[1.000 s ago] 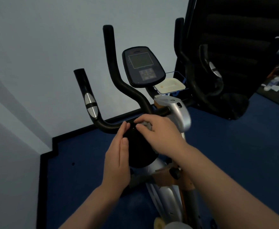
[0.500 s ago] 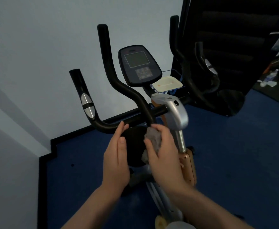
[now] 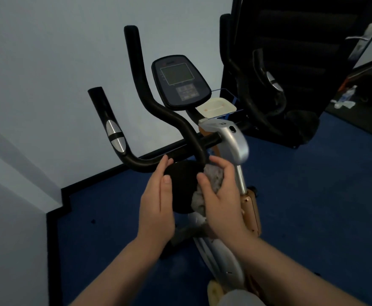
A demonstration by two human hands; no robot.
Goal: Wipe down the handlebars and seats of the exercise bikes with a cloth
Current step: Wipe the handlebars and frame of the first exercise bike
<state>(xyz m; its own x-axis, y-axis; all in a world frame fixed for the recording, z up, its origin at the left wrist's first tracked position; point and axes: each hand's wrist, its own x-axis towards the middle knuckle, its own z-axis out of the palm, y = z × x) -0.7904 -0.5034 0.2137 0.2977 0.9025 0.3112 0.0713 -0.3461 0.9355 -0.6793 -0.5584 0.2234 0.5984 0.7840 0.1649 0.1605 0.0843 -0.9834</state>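
A crumpled grey cloth (image 3: 211, 184), soft and wrinkled, sits bunched in the right hand (image 3: 220, 195), whose curled fingers and thumb grip it just below the black padded handlebars (image 3: 169, 120) of the exercise bike. The left hand (image 3: 157, 202) is held flat, fingers straight and together, its tips at the curved lower bar. Between the hands shows a round black matte disc (image 3: 183, 186). Behind the dark oval console (image 3: 180, 80), a wire basket (image 3: 233, 96) holds a cream plastic tray (image 3: 216, 107). Blue carpet floor (image 3: 313, 195) lies beneath.
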